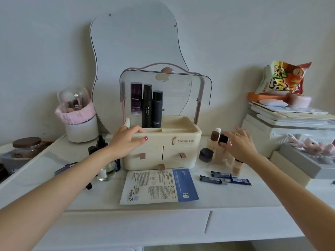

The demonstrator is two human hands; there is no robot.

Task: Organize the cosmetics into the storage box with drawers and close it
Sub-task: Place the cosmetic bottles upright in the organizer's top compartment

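The left hand (126, 137) rests with relaxed, straight fingers on the front left rim of the cream plastic storage box with drawers (161, 142), steadying it. The right hand (237, 144) pinches the black-capped small bottle (222, 138) standing among others just right of the box on the white surface (235, 194). It looks glassy — probably light, slick, breakable — so it is best held around the body, not the cap.

The cream storage box (161, 142) is standing on the table with its clear lid (163, 89) raised and drawers shut, three dark bottles (146, 105) standing upright in its rear-left compartment.
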